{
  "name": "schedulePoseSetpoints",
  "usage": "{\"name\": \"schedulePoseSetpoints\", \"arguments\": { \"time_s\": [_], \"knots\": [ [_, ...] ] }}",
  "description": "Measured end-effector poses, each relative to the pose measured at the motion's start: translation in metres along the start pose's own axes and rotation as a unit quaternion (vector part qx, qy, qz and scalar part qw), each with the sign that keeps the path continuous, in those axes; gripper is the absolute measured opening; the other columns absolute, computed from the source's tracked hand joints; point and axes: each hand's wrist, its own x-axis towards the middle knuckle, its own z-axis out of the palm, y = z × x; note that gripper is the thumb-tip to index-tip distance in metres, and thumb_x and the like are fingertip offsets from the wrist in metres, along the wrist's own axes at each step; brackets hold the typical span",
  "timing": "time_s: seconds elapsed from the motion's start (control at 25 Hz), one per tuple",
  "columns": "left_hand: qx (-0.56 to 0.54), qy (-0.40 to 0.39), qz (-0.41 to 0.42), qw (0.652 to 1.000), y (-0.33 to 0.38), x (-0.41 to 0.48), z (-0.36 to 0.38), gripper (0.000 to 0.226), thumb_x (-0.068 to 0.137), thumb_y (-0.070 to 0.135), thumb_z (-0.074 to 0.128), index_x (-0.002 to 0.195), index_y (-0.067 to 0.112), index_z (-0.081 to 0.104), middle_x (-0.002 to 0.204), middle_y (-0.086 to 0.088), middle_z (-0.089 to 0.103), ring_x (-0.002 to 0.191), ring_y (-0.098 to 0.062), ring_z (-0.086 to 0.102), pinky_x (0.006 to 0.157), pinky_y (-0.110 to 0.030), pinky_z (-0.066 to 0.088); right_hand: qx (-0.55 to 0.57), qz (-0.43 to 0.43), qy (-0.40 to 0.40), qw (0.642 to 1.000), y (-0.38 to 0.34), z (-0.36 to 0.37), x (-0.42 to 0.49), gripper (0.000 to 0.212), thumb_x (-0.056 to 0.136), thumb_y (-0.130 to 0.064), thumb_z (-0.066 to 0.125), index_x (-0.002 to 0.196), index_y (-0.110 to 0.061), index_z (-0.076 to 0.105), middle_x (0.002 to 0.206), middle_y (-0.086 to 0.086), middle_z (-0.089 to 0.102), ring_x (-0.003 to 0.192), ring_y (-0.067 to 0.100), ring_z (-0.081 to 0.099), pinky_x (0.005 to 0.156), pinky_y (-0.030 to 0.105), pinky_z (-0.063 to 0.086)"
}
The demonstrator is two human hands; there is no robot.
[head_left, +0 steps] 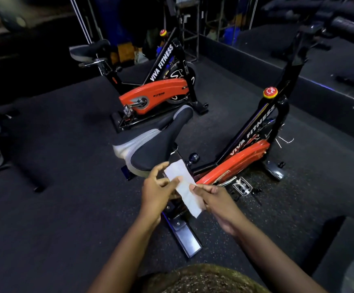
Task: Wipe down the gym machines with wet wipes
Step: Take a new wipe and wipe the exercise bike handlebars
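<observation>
Below frame centre, left hand and right hand both pinch white wet wipe, held in air just in front of near bike's saddle. Second spin bike stands upper centre on dark floor.

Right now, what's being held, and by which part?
A white wet wipe, held in both hands: the left hand pinches its upper left edge, the right hand pinches its right edge about midway.

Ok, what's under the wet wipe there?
Under the wet wipe, the rear stabilizer bar of the near spin bike shows. The wipe covers the frame above it.
</observation>
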Motion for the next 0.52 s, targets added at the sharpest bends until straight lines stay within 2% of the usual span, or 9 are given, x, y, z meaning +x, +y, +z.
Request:
{"name": "schedulePoseSetpoints", "arguments": {
  "time_s": [0.08, 0.16, 0.24, 0.32, 0.4, 0.52],
  "knots": [
    [0.009, -0.003, 0.001, 1.000, -0.003, -0.008, -0.002, 0.044, 0.090, 0.025, 0.062, 0.130, 0.034, 0.049, 0.078, -0.004, 0.074, 0.069, -0.015, 0.067, 0.068, -0.034, 0.058, 0.065, -0.001, 0.043, 0.997, 0.003, 0.003, 0.002, 0.012, 0.086, 0.001, 0.059, 0.091, -0.007, 0.067, 0.076, 0.003, 0.071, 0.068, 0.013, 0.064, 0.060, 0.019, 0.052],
    [0.093, -0.044, 0.039, 0.994, -0.005, -0.022, 0.000, 0.038, 0.090, 0.032, 0.060, 0.123, 0.049, 0.050, 0.086, 0.006, 0.074, 0.079, -0.010, 0.069, 0.075, -0.026, 0.055, 0.045, -0.039, 0.093, 0.994, 0.008, 0.003, 0.004, 0.024, 0.083, 0.008, 0.060, 0.095, -0.014, 0.059, 0.077, 0.007, 0.067, 0.071, 0.018, 0.061, 0.067, 0.027, 0.051],
    [0.083, -0.067, 0.052, 0.993, -0.004, -0.032, 0.005, 0.030, 0.091, 0.021, 0.061, 0.114, 0.040, 0.061, 0.096, 0.011, 0.072, 0.086, -0.003, 0.067, 0.074, -0.014, 0.050, 0.002, -0.086, 0.093, 0.992, 0.007, 0.002, 0.002, 0.031, 0.081, 0.011, 0.061, 0.090, -0.016, 0.048, 0.073, 0.003, 0.057, 0.071, 0.017, 0.054, 0.067, 0.030, 0.047],
    [-0.036, -0.074, -0.007, 0.997, -0.003, -0.030, 0.007, 0.026, 0.089, 0.006, 0.061, 0.109, 0.020, 0.068, 0.102, 0.002, 0.073, 0.091, -0.006, 0.067, 0.076, -0.014, 0.051, -0.049, -0.099, 0.056, 0.992, 0.004, 0.000, -0.002, 0.034, 0.081, 0.008, 0.063, 0.088, -0.017, 0.043, 0.073, 0.003, 0.056, 0.071, 0.015, 0.055, 0.067, 0.031, 0.047],
    [-0.142, -0.080, -0.067, 0.984, 0.002, -0.026, 0.004, 0.028, 0.086, -0.004, 0.060, 0.108, 0.011, 0.068, 0.101, -0.006, 0.073, 0.086, -0.010, 0.068, 0.073, -0.018, 0.055, -0.073, -0.089, 0.034, 0.993, 0.003, -0.001, -0.003, 0.037, 0.080, 0.006, 0.066, 0.088, -0.019, 0.039, 0.077, 0.010, 0.060, 0.073, 0.021, 0.059, 0.071, 0.038, 0.049],
    [-0.118, -0.089, -0.049, 0.988, 0.004, -0.027, -0.002, 0.032, 0.082, -0.009, 0.063, 0.107, 0.010, 0.069, 0.097, -0.004, 0.074, 0.080, -0.006, 0.069, 0.067, -0.016, 0.054, -0.087, -0.114, 0.042, 0.989, 0.001, -0.001, -0.005, 0.035, 0.080, 0.004, 0.067, 0.084, -0.020, 0.041, 0.079, 0.015, 0.061, 0.074, 0.022, 0.060, 0.068, 0.036, 0.048]
  ]
}}
